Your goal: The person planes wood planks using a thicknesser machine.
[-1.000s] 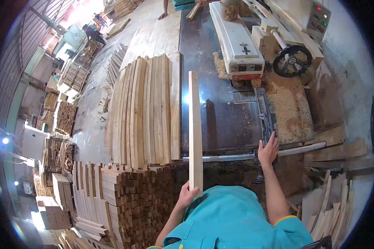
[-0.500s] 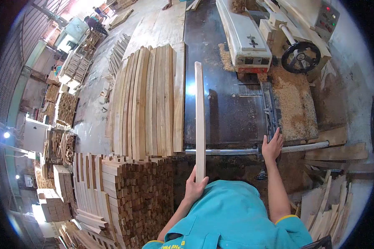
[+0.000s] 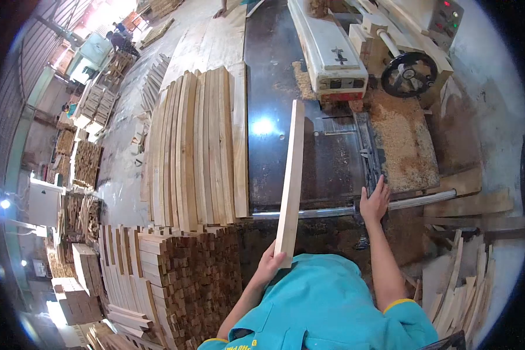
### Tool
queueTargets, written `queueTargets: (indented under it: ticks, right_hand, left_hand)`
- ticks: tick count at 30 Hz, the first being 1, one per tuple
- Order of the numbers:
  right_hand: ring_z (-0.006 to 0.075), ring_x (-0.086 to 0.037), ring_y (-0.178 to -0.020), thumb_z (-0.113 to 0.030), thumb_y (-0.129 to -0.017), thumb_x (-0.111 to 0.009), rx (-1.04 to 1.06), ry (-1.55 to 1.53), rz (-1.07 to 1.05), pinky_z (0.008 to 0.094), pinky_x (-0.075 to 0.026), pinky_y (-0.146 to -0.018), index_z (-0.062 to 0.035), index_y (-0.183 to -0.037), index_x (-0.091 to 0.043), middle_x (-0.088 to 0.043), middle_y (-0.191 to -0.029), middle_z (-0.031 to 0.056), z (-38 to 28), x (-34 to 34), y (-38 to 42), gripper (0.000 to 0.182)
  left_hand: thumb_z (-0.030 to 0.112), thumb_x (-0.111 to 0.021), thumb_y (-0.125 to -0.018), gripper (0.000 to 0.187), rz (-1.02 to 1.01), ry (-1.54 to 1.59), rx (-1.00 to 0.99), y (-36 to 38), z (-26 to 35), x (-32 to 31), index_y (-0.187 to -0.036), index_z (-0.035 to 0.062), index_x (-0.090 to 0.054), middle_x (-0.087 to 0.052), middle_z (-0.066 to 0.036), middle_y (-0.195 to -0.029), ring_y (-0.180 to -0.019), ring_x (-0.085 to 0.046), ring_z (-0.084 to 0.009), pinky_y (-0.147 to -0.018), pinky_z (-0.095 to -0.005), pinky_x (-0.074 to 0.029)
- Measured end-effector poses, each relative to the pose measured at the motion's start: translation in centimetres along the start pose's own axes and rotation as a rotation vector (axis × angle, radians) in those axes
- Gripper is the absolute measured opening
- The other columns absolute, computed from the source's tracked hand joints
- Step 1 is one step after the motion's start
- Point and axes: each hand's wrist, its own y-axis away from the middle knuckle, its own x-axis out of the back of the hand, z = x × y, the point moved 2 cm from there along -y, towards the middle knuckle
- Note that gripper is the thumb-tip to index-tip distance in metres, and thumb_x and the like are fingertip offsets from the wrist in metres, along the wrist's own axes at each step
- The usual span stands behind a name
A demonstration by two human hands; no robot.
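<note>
My left hand (image 3: 269,265) is closed around the near end of a pale, square-edged wooden strip (image 3: 291,175). The strip points forward over the dark metal machine table (image 3: 332,166), its far end leaning slightly right. My right hand (image 3: 374,202) lies with fingers stretched on the near end of the metal guide fence (image 3: 367,151), above the round front rail (image 3: 321,213). Ahead of the fence stands the machine's white housing (image 3: 328,49). On the board left of the table, several long wooden strips (image 3: 198,149) lie side by side.
A black handwheel (image 3: 409,74) and a control panel (image 3: 448,18) are at the right. Sawdust (image 3: 403,143) covers the table's right side. A tall stack of cut strips (image 3: 195,286) stands at my left, offcuts (image 3: 464,291) at my right. A person's hand (image 3: 220,13) shows at the far end.
The strip in my left hand has swung its far end to the right and turned, showing more of its side. My right hand stays at the fence. The whole view has shifted slightly.
</note>
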Motion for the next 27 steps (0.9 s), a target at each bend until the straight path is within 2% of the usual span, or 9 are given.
queueTargets:
  ticks: [3, 7, 9, 13, 16, 19, 21, 22, 27]
  right_hand:
    - [0.0410, -0.039, -0.144, -0.040, -0.102, -0.063, -0.004, 0.015, -0.035, 0.0543, -0.039, -0.115, -0.0096, -0.165, -0.022, -0.040, -0.155, 0.0205, -0.1, 0.3, 0.0, 0.081]
    - [0.0407, -0.039, -0.144, -0.041, -0.102, -0.064, -0.004, 0.019, -0.034, 0.0535, -0.038, -0.116, -0.0093, -0.165, -0.022, -0.040, -0.154, 0.0210, -0.2, 0.5, 0.0, 0.082]
    - [0.0407, -0.038, -0.145, -0.041, -0.102, -0.064, -0.026, 0.032, -0.062, 0.0522, -0.037, -0.118, -0.0082, -0.164, -0.021, -0.041, -0.154, 0.0217, -0.2, 0.6, 0.0, 0.083]
    - [0.0417, -0.037, -0.146, -0.040, -0.101, -0.064, 0.011, -0.012, -0.045, 0.0521, -0.035, -0.119, -0.0078, -0.165, -0.020, -0.040, -0.155, 0.0227, 0.2, 0.7, 0.0, 0.084]
    - [0.0417, -0.036, -0.146, -0.040, -0.101, -0.064, 0.012, -0.025, -0.050, 0.0521, -0.034, -0.120, -0.0072, -0.165, -0.019, -0.040, -0.155, 0.0231, 0.2, 0.8, 0.0, 0.084]
    - [0.0411, -0.037, -0.146, -0.039, -0.101, -0.065, 0.013, -0.024, -0.044, 0.0523, -0.033, -0.120, -0.0073, -0.165, -0.019, -0.041, -0.154, 0.0229, 0.1, 0.8, 0.1, 0.085]
    - [0.0405, -0.038, -0.145, -0.037, -0.101, -0.066, 0.007, -0.029, -0.030, 0.0523, -0.033, -0.120, -0.0064, -0.164, -0.020, -0.042, -0.152, 0.0224, 0.2, 0.6, 0.1, 0.085]
    - [0.0405, -0.038, -0.145, -0.037, -0.101, -0.066, 0.004, -0.030, -0.022, 0.0523, -0.033, -0.120, -0.0064, -0.164, -0.020, -0.042, -0.152, 0.0224, 0.2, 0.6, 0.1, 0.085]
    - [0.0409, -0.037, -0.145, -0.037, -0.101, -0.066, 0.008, -0.055, -0.050, 0.0546, -0.033, -0.120, -0.0060, -0.164, -0.021, -0.042, -0.152, 0.0225, 0.2, 1.2, 0.2, 0.083]
  left_hand:
    - [0.044, -0.056, -0.102, 0.059, -0.280, 0.277, 0.166, -1.1, -0.1, 0.5, -0.144, 0.0035, -0.047, -0.065, -0.009, -0.108, -0.094, -0.063, -0.0169, -0.085, -0.0332, -0.053]
    - [0.041, -0.057, -0.102, 0.055, -0.241, 0.330, 0.207, -2.1, 0.3, -0.1, -0.142, 0.0040, -0.049, -0.065, -0.009, -0.109, -0.095, -0.064, -0.0178, -0.084, -0.0332, -0.053]
    - [0.037, -0.058, -0.102, 0.052, -0.116, 0.449, 0.333, -2.1, 0.5, -0.3, -0.141, 0.0038, -0.050, -0.066, -0.008, -0.110, -0.095, -0.064, -0.0185, -0.084, -0.0333, -0.053]
    - [0.034, -0.060, -0.101, 0.053, -0.170, 0.405, 0.303, -1.9, 1.6, 0.8, -0.142, 0.0032, -0.051, -0.066, -0.006, -0.110, -0.094, -0.064, -0.0166, -0.087, -0.0320, -0.053]
    - [0.031, -0.064, -0.101, 0.053, -0.213, 0.227, 0.282, -1.7, 2.9, 1.4, -0.144, 0.0031, -0.050, -0.066, -0.006, -0.114, -0.098, -0.063, -0.0136, -0.089, -0.0301, -0.052]
    - [0.026, -0.068, -0.101, 0.064, -0.289, 0.112, 0.168, -2.3, 3.5, 0.8, -0.155, 0.0044, -0.041, -0.067, -0.008, -0.121, -0.105, -0.063, -0.0133, -0.092, -0.0315, -0.052]
    - [0.018, -0.068, -0.101, 0.076, -0.312, 0.099, -0.013, -2.8, 3.7, -0.6, -0.164, 0.0080, -0.026, -0.066, -0.012, -0.129, -0.115, -0.063, -0.0166, -0.098, -0.0348, -0.051]
    - [0.012, -0.069, -0.101, 0.087, -0.369, 0.019, 0.045, -3.7, 2.2, -0.6, -0.168, 0.0132, -0.013, -0.064, -0.015, -0.133, -0.120, -0.062, -0.0204, -0.103, -0.0382, -0.050]
    - [0.016, -0.069, -0.101, 0.085, -0.413, -0.054, 0.112, -6.4, -3.7, -3.8, -0.165, 0.0165, -0.014, -0.060, -0.023, -0.136, -0.122, -0.062, -0.0292, -0.101, -0.0449, -0.052]
